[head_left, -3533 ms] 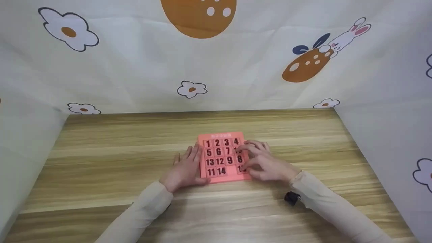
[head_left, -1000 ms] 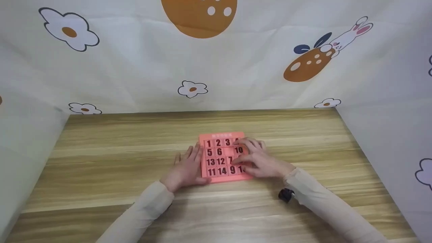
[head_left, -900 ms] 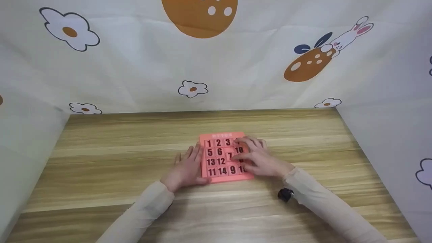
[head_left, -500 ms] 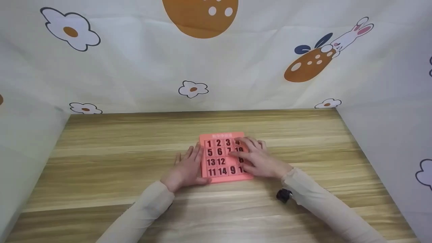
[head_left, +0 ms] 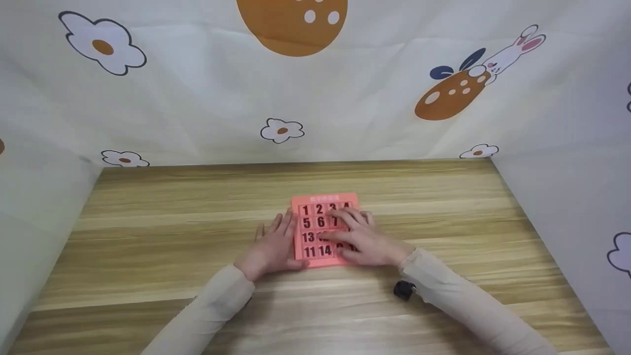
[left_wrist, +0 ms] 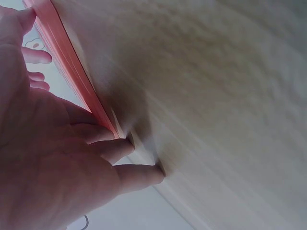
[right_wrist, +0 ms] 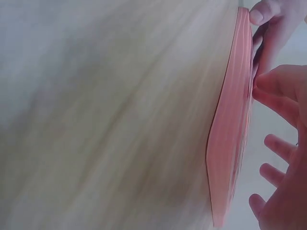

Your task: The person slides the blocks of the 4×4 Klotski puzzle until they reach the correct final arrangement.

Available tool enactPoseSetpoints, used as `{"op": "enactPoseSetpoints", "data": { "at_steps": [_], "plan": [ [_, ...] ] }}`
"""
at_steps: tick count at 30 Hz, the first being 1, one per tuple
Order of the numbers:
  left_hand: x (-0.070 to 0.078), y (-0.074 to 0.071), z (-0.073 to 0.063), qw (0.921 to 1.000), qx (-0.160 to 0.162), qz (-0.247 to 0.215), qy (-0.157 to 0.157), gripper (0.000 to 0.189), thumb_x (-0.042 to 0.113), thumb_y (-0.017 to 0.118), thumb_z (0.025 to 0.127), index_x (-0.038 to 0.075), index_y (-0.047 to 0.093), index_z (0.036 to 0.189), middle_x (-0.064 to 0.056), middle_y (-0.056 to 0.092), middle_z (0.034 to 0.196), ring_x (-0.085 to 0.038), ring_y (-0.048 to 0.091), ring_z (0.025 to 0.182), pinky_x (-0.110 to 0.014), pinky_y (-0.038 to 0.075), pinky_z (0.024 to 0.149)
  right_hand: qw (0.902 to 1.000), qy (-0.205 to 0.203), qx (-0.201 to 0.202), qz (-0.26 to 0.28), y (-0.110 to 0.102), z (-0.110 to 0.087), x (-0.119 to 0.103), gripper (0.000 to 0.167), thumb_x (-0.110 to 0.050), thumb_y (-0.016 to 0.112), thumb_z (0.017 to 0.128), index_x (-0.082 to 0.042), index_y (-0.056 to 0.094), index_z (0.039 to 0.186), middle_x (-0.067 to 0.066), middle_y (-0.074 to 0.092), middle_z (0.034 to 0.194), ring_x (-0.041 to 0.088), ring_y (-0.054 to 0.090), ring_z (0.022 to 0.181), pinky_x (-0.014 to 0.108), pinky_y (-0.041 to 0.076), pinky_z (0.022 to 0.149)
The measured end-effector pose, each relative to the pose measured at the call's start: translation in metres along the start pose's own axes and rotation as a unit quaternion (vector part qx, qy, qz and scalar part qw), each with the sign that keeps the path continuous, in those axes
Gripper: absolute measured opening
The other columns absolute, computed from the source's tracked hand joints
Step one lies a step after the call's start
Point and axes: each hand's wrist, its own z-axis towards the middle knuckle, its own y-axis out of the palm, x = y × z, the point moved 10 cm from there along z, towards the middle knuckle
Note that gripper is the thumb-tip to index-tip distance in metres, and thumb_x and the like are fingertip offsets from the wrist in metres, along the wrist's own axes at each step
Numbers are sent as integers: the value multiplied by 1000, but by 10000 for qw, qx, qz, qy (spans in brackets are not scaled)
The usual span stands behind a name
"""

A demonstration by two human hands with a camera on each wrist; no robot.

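Note:
A pink number sliding puzzle (head_left: 299, 199) lies flat on the wooden table. My left hand (head_left: 270, 249) rests along its left side, fingers straight, with the thumb at the near left corner. In the left wrist view, that hand's fingertips (left_wrist: 156, 172) touch the tabletop beside the puzzle's pink edge (left_wrist: 72, 62). My right hand (head_left: 372, 244) reaches over the puzzle from the right, its index fingertip on the 12 tile beside the 13 tile (head_left: 308, 237). Its fingers hide much of the right columns. In the right wrist view, thumb and index stand just above the board (right_wrist: 230, 110).
A wood-grain table (head_left: 172, 212) surrounds the puzzle. Pale fabric walls (head_left: 197, 88) with flower and rabbit prints rise at the back and both sides. A small black device (head_left: 404, 290) hangs at the right wrist.
Tile 9 went down to the bottom row; 7 dropped, then slid back up under 3, leaving a gap below. My right hand has since moved left onto the 12. The left hand stays put.

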Motion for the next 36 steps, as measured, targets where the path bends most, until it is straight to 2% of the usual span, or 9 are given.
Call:
{"op": "enactPoseSetpoints", "data": {
  "at_steps": [4, 12, 15, 21, 27, 30, 36],
  "plan": [
    [0, 0, -1, 10000, 5, -28, 10, 111, 60, 65, 82, -2, 7, 153, -19, -1, 159, -41, 5, 143, -64, 7, 110, 10000, 26, 72, 30, -3, -1, 1, 39, -27, 59, 92, -23, 62, 131, 13, 28, 153, 38, 19, 140, 62, 18, 107],
    [0, -1, -1, 10000, 13, -66, -26, 112, 60, 66, 81, -2, 7, 153, -18, -2, 159, -39, 4, 144, -64, 7, 110, 9970, 39, 778, -19, -22, -7, 10, 20, -18, 64, 86, -16, 73, 103, 14, 43, 140, 32, 31, 132, 55, 24, 100],
    [0, -1, 0, 10000, 11, -59, -33, 112, 61, 66, 81, -2, 8, 153, -18, -2, 159, -39, 4, 144, -65, 8, 110, 9969, 37, 789, 7, -22, -6, 9, 24, -16, 64, 85, -16, 73, 108, 15, 43, 140, 31, 31, 132, 54, 24, 100],
    [-1, 0, 0, 10000, -23, -49, -27, 112, 62, 64, 81, -2, 8, 153, -18, -1, 159, -40, 5, 144, -64, 8, 110, 9983, 132, 544, 163, -12, 2, 4, 36, -17, 64, 88, -16, 66, 124, 15, 38, 145, 34, 27, 136, 56, 20, 105],
    [0, -1, -1, 10000, 18, 4, -3, 110, 62, 64, 82, -3, 9, 153, -19, 1, 159, -41, 6, 143, -65, 9, 110, 9997, 96, 228, 33, -1, 11, -8, 44, -22, 63, 90, -22, 60, 133, 17, 31, 150, 40, 22, 139, 65, 15, 108],
    [1, -2, -1, 10000, 47, 28, 14, 110, 62, 64, 82, -2, 10, 153, -19, 1, 159, -41, 6, 143, -65, 10, 109, 9999, 18, 164, -46, 2, 14, -12, 45, -23, 63, 90, -23, 59, 135, 18, 30, 151, 42, 21, 139, 67, 12, 108],
    [1, -2, -1, 10000, 57, 34, 27, 110, 62, 64, 82, -2, 9, 153, -19, 1, 159, -41, 6, 143, -65, 10, 109, 9998, -110, 66, -157, 6, 17, -17, 45, -24, 62, 91, -24, 58, 135, 16, 30, 151, 41, 21, 139, 64, 14, 109]
  ]
}}
